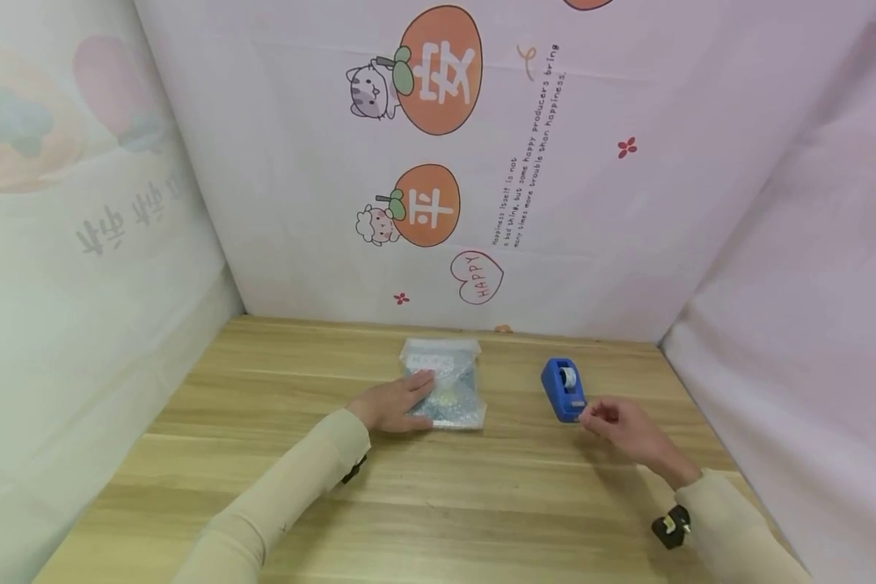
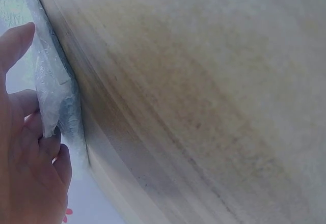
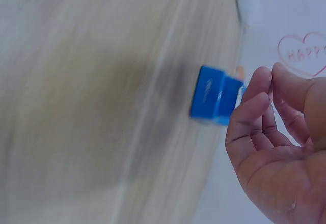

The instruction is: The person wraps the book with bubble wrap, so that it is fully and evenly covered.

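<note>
A flat, bubble-wrapped package point(image 1: 458, 388) lies on the table, bluish inside its clear wrap. My left hand point(image 1: 397, 403) rests on its left side, fingers spread. In the left wrist view, the thumb and fingers of that hand point(image 2: 30, 158) lie along the wrap point(image 2: 53, 76). To the right stands a blue tape dispenser point(image 1: 552, 388) holding a white-looking roll of tape point(image 1: 569, 378). My right hand point(image 1: 633, 431) is at its front end, thumb and forefinger pinched together. They appear to hold the clear tape's end, which is hard to make out.
The wooden table point(image 1: 438, 503) meets a printed cloth wall point(image 1: 299, 203) behind the package and dispenser. More cloth hangs along the left side point(image 1: 80, 324) and the right side point(image 1: 796, 324). A small black device point(image 1: 672, 527) sits at the right wrist.
</note>
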Motion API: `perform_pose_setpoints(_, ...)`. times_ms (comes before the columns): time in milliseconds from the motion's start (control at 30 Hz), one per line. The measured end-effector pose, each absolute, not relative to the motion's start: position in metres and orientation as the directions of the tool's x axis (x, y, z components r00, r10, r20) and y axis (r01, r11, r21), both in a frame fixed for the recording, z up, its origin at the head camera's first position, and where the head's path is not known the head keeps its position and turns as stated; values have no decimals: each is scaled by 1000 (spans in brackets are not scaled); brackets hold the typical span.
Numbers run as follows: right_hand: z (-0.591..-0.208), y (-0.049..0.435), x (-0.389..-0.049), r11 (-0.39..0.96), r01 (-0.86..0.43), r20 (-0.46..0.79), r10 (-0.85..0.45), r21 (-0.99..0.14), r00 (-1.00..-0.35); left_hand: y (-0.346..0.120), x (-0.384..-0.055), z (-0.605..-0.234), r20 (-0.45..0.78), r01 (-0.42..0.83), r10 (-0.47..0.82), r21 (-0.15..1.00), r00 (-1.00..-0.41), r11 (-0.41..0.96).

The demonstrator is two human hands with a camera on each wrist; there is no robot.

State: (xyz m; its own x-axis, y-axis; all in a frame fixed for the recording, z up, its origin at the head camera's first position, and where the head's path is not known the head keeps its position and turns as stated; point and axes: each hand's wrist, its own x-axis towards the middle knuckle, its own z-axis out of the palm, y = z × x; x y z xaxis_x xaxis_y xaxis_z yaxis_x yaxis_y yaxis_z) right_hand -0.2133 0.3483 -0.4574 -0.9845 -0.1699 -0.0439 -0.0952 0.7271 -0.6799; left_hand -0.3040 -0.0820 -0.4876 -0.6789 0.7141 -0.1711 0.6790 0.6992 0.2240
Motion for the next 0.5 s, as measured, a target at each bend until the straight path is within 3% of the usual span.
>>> perform_pose_setpoints(233,-449,311,-221,726,-105,-15,-157,-679,-988,-82,-304,-485,-177,682,715,218,-676,699)
perform_pose_setpoints(500,-451,262,-234,645,-117,-21,-202,-755,-979,-81,-304,-484,-182,675,712,229,-678,701)
